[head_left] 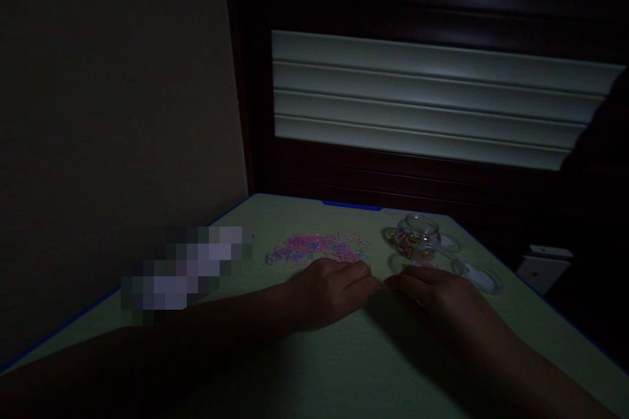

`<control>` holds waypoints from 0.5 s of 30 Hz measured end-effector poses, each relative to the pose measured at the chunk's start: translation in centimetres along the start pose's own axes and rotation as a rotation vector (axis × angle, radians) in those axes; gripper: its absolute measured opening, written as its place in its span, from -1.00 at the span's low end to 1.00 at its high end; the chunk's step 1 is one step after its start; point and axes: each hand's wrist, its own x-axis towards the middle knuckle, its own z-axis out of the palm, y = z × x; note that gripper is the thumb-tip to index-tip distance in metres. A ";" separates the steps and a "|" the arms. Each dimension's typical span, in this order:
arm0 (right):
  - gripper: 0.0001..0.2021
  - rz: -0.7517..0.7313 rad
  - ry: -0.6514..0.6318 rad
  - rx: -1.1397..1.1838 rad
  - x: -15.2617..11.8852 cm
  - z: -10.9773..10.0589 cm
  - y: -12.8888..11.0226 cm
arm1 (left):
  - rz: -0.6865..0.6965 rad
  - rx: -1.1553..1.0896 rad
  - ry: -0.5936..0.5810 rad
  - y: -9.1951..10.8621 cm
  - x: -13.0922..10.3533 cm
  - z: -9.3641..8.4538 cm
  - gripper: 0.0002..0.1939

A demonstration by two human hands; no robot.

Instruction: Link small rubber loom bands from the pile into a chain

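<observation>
Your left hand (334,291) and right hand (442,291) nearly met front-left of the clear jar (417,237), seemingly for fingertip work next needing steadiness, though any grasp was indiscernible.

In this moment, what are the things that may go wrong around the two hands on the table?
The right hand is close to the open jar; a careless move might tip it and spill the coloured pieces inside.

The left hand is right beside the loose pile of small pieces, so a sweep of it could scatter them across the table.

The light is dim, so a stray piece could easily be missed.
</observation>
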 end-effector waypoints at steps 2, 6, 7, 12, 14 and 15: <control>-0.83 0.005 0.007 -0.003 -0.1 0.3 0.2 | -0.005 -0.007 -0.004 0.0 0.0 0.0 -0.87; -0.79 -0.015 0.003 0.002 -0.1 0.7 0.5 | -0.002 -0.039 -0.015 0.0 0.0 0.0 -0.86; -0.78 -0.017 0.004 0.001 -0.1 0.8 0.5 | -0.003 -0.041 -0.010 -0.1 0.0 -0.1 -0.86; -0.74 -0.019 0.011 -0.013 -0.1 0.8 0.7 | -0.012 -0.036 -0.013 -0.1 0.1 -0.2 -0.85; -0.74 -0.013 0.014 -0.017 -0.1 0.7 0.8 | -0.012 -0.034 -0.020 -0.1 0.1 -0.1 -0.84; -0.74 -0.008 0.016 -0.019 -0.1 0.7 0.8 | -0.012 -0.032 -0.021 -0.1 0.1 -0.1 -0.84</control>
